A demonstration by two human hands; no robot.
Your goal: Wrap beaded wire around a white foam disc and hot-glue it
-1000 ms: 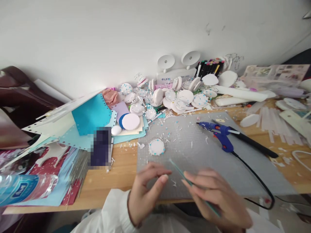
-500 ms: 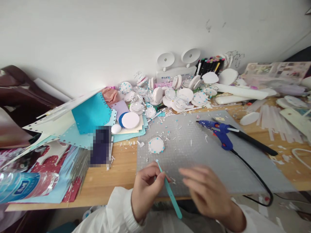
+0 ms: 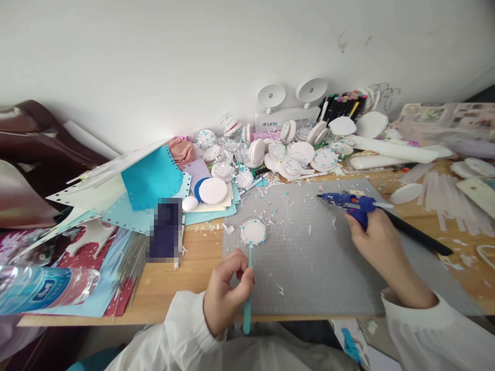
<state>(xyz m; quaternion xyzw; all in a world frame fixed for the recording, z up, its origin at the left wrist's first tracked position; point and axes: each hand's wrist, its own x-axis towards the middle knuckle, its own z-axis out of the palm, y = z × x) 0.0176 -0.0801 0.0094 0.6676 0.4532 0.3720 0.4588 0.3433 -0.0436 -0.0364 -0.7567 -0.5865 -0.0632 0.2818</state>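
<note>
A grey cutting mat [image 3: 309,263] covers the wooden desk [image 3: 181,288] in front of me, strewn with white scraps. Behind it a heap of white foam discs [image 3: 294,154] lies against the wall. On the mat's far right, my right hand [image 3: 377,239] wraps around the handle of the blue glue gun [image 3: 348,202], fingers closed on it. My left hand [image 3: 228,288] pinches a teal stick [image 3: 247,304] between thumb and fingers, its tip touching the near edge of a small white disc [image 3: 253,231] dotted blue, on the mat's far left.
</note>
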